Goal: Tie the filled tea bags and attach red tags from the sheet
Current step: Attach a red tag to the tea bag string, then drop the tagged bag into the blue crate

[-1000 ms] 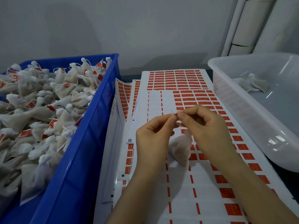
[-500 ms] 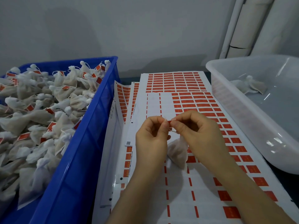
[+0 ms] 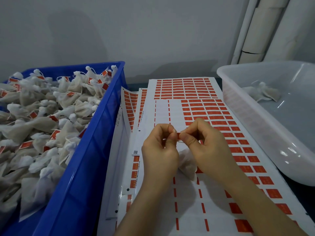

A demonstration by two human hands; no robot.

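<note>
Fingers (image 3: 185,139) pinching red tag (image 3: 178,134), perhaps folded

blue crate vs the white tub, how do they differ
The opaque blue plastic crate is heaped with tied tea bags, many carrying red tags; the translucent white plastic tub holds only a few bags, with no red tags visible. The crate sits left of the tag sheets, the tub right. Both are open-topped.
</note>
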